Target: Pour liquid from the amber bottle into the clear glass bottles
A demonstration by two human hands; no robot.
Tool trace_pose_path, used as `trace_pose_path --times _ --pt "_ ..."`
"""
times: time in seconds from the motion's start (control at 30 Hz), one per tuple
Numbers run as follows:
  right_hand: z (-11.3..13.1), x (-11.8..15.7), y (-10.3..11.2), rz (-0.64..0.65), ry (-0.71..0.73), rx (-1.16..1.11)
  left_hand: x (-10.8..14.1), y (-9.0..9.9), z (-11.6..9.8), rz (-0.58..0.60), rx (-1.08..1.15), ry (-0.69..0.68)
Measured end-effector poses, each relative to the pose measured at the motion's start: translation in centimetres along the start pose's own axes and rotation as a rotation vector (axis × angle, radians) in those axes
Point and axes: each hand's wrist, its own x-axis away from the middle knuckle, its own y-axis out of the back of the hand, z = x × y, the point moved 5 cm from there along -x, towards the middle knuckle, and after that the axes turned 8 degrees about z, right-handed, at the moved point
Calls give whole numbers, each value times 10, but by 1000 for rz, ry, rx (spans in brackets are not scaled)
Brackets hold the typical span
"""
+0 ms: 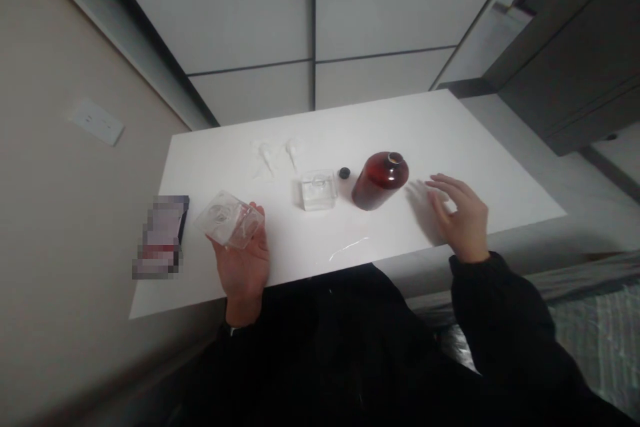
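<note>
My left hand (245,260) holds a clear square bottle (225,219), tilted, its round mouth facing up toward me. Fingers wrap its far side and the palm is turned up beneath it. To the right of the amber bottle (376,185), my right hand (461,217) hovers near the table with fingers apart and nothing in them. That amber bottle stands uncapped, with dark liquid visible inside. Beside it lies a small black cap (345,173). A second clear square bottle (319,191) stands upright in the middle, its mouth uncovered.
Two white pump heads (267,159) with tubes, partly in clear wrapping, lie at the back of the white table (425,127). A phone (163,237), blurred, rests at the left edge. A thin wet-looking streak (349,248) runs near the front edge. A wall borders the left side.
</note>
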Motion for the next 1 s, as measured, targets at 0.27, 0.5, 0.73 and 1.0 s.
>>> trace_pose_path --times 0.27,0.5,0.73,1.0 --pt "61 -39 -47 144 -81 -546 -1 -1 -1 31 -2 25" --pt "89 -19 -40 101 -91 -609 8 -15 4 -14 -58 -20" --pt "134 12 -57 196 9 -675 20 -35 2 30 -273 -74" --pt "150 12 -73 209 47 -692 22 -67 -6 201 -535 -147"
